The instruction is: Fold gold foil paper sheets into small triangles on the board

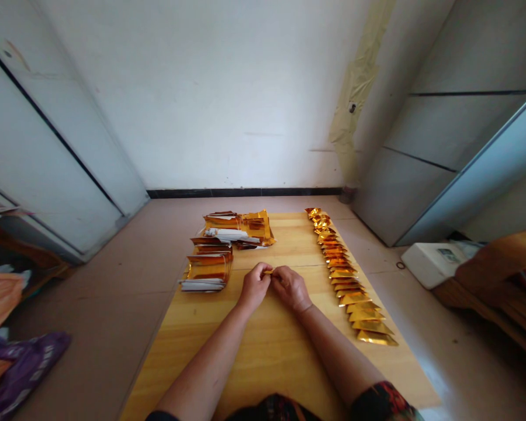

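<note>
My left hand (257, 283) and my right hand (290, 286) meet over the middle of the wooden table (263, 339). Between their fingertips they pinch a small piece of gold foil paper (268, 271), most of it hidden by the fingers. To the left lie stacks of curled gold foil sheets with white backs, one nearer (208, 268) and one farther off (256, 225). Along the right side runs a long row of folded gold foil pieces (350, 286), overlapping one another and pointed at the ends.
A white wall (236, 105) stands beyond the table. Grey cabinet doors (39, 128) are at the left, and a grey refrigerator-like unit (438, 128) at the right. A white box (429, 264) rests by wooden furniture (504, 275). A purple bag (35, 368) lies at lower left.
</note>
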Available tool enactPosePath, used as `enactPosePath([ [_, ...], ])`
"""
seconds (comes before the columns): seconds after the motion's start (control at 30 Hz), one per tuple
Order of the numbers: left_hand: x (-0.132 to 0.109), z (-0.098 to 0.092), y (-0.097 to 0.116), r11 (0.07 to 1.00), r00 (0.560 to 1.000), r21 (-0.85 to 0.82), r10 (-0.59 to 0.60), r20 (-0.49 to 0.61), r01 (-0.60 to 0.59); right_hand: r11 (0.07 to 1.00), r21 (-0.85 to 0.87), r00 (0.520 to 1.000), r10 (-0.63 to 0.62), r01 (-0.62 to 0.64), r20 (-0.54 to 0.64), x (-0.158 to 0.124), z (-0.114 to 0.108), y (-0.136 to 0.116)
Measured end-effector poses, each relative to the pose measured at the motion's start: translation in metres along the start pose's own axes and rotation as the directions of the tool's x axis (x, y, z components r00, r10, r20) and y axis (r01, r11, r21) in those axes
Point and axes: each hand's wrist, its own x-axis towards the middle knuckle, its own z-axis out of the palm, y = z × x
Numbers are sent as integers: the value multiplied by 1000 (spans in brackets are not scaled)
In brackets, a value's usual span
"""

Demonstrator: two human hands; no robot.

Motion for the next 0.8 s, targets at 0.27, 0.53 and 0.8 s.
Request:
enactPosePath([
  [0.27, -2, 2, -4, 1000, 1000, 7, -9, 17, 9, 998, -66, 1000, 11, -10, 7, -3, 1, 4],
  [0.53, -2, 5, -2, 998, 1000, 65, -28, -9, 28, 974, -216, 998, -62, 64, 14, 0, -1, 1],
  [0.8, -3, 3, 0, 993, 996, 112, 25, 88, -35, 941, -319, 994, -107, 108, 21, 1, -2, -4],
])
